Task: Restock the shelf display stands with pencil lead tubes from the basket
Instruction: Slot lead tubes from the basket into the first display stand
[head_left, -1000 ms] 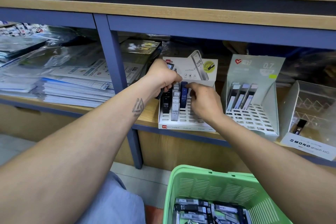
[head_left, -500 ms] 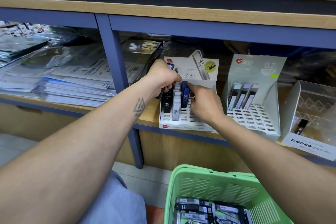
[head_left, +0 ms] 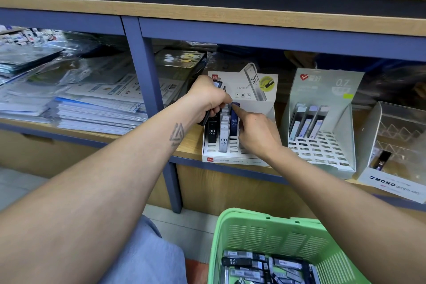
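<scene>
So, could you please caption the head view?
Right hand seats a blue HB 0.5 lead tube in the white display stand; left hand holds more.

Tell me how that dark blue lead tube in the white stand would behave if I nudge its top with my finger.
The dark blue tube looks like rigid plastic, so it probably won't bend. It stands tall and narrow in a slot of the white stand, leaning back, so a nudge from the right hand likely rocks it. Probably very light.
</scene>
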Available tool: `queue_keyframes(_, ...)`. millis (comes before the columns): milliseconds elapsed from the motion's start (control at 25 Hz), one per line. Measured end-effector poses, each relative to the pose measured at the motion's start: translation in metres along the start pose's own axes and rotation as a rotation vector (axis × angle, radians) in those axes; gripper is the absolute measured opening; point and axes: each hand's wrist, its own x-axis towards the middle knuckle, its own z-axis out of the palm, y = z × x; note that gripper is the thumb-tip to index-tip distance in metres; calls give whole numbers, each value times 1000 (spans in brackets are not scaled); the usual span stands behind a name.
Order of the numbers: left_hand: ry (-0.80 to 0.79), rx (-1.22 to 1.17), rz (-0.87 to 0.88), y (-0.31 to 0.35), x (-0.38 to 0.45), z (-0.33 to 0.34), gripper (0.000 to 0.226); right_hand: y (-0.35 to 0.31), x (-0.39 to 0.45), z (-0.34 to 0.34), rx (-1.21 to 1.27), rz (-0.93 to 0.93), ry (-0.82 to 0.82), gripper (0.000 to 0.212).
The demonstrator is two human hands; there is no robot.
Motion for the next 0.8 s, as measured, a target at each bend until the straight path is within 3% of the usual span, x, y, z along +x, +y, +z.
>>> queue_keyframes(120,-105,-111,-57,0,-1,-1,14,1,-2,-8,74,61,41,72)
queue_keyframes(280,-311,-150,-51,4,-9,6,12,3,6,-33,874,214,138,27)
queue_keyframes(360,-358,-96,-15,7,-12,12,10,2,8,-50,1132,209,120,12)
queue_keyframes(520,-374,16,88,11,-16,24,17,3,8,-66,1069,127,158,10)
queue_keyframes(800,-409,43,115,10,-15,30,37,9,13,-70,1004,309,111,18)
